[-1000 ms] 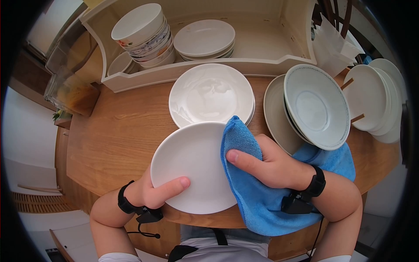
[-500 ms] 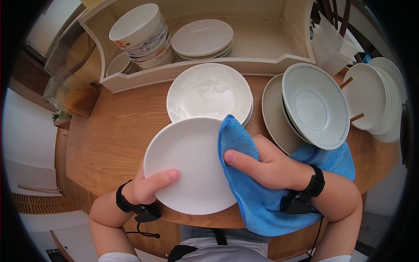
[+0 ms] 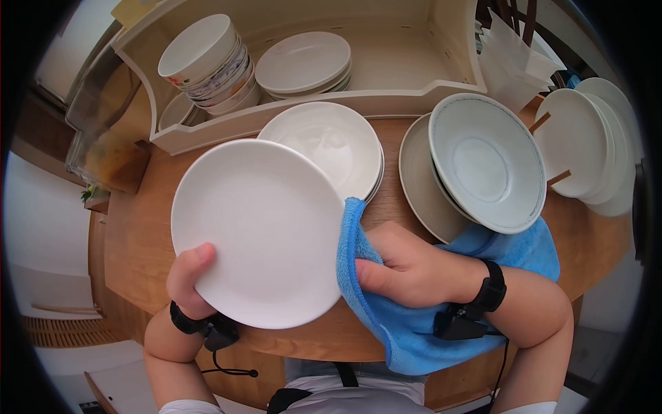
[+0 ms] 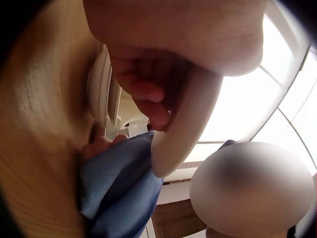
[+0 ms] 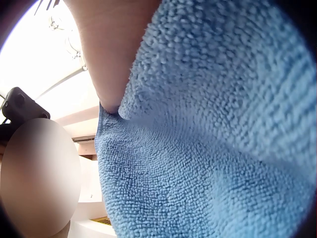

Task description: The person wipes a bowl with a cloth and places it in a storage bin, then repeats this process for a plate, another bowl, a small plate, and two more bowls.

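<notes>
One round white plate (image 3: 258,234) pinched in the left grip (image 3: 189,279) above one brown wooden worktop (image 3: 141,228); one blue towelling cloth (image 3: 414,338) clasped in the right grip (image 3: 407,265); one stack of round white plates (image 3: 334,148) beyond; one cream shelf unit (image 3: 414,103) holding one patterned white bowl stack (image 3: 215,69) behind.

Wooden table (image 3: 152,238) in a bright room.
A cream shelf unit (image 3: 396,105) lines its far edge; pale wall (image 3: 45,214) beyond the left edge, brown floor (image 3: 267,376) below the near one, glaring white panels (image 4: 247,111) overhead.
</notes>
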